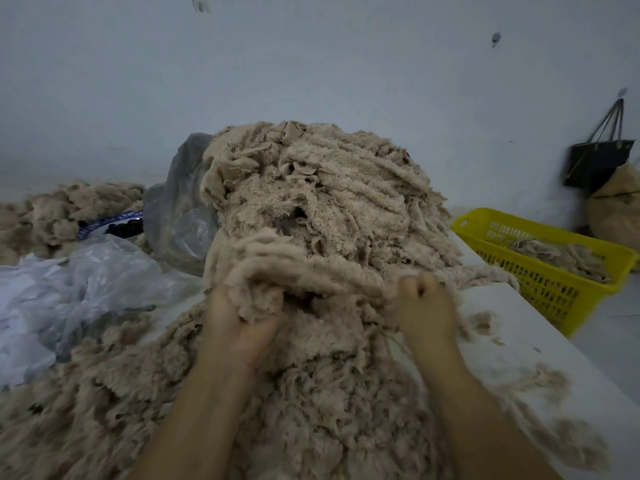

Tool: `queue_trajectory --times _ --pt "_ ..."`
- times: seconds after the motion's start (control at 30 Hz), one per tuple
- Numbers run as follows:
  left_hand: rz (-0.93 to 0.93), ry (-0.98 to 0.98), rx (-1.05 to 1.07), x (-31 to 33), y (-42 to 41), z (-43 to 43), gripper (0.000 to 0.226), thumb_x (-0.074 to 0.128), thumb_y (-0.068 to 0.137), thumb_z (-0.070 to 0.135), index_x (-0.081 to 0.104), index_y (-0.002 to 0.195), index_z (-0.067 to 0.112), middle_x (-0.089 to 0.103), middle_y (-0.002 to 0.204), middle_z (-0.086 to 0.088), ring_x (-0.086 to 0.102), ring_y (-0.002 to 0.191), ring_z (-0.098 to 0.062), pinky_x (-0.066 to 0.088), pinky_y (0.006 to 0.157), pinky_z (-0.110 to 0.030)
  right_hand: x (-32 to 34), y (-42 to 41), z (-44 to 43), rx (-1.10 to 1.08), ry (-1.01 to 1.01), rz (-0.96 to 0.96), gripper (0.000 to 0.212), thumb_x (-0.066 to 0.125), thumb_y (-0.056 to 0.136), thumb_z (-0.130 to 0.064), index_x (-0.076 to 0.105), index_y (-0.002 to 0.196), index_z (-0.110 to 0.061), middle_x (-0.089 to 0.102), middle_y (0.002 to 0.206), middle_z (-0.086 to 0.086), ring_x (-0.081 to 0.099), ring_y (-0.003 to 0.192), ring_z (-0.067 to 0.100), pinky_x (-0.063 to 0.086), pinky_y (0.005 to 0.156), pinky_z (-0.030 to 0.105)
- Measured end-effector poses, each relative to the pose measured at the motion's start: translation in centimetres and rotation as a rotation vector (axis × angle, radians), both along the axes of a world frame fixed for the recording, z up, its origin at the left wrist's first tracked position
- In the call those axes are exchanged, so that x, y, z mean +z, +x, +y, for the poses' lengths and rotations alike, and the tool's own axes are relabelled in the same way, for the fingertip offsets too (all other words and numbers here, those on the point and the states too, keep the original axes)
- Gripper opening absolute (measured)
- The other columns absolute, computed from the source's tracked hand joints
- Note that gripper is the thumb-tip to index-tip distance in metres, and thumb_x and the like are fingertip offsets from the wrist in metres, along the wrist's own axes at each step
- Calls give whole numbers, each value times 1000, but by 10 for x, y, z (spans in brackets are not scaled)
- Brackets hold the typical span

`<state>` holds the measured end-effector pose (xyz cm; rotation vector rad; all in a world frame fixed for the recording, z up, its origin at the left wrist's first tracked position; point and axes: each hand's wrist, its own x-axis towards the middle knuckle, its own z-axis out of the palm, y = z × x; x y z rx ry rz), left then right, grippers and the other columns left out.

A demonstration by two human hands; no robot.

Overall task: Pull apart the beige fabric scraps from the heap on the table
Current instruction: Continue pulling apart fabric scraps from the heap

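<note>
I'm watching the heap (329,202) filling centre frame on the table (519,341), fluffy, tangled beige. One shaggy strip (311,268) is spanning low centre: left hand (239,323) is clutching its bunch, right hand (424,306) fingers (412,287) are clenching its end. I'm advising slow outward pulling, gripping close together.

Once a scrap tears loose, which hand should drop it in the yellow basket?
Right hand, likely: it grips the fluffy beige fabric strip at the end nearer the yellow slotted plastic basket. The left hand holds the far end.

White table (516,341) bears beige scrap heap (346,202), plastic bags (86,282).
</note>
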<state>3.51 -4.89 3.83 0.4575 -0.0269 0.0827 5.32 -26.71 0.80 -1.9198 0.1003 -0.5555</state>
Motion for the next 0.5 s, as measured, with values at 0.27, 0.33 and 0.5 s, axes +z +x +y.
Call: queue_trajectory --times 0.27,0.33,0.5 --pt "32 207 -21 -7 -2 -15 28 57 81 18 81 88 8 75 100 -12 74 87 -20 61 73 -30 4 -15 19 552 82 -1 27 49 93 -44 47 116 -58 43 125 -26 46 109 -18 45 74 2" --pt "14 295 7 -8 -3 -18 28 56 85 19 82 88 10 76 96 -10 75 84 -17 59 66 -27 5 -21 25 536 94 -92 22 43 96 -51 55 114 -54 49 117 -42 44 109 -26 43 82 3" --pt "41 525 -3 -13 -4 -28 31 49 100 19 79 102 11 74 113 -15 72 103 -25 60 74 -31 4 -22 27 553 -4 -130 23 46 90 -50 61 80 -36 58 70 -20 54 62 -4 41 56 12"
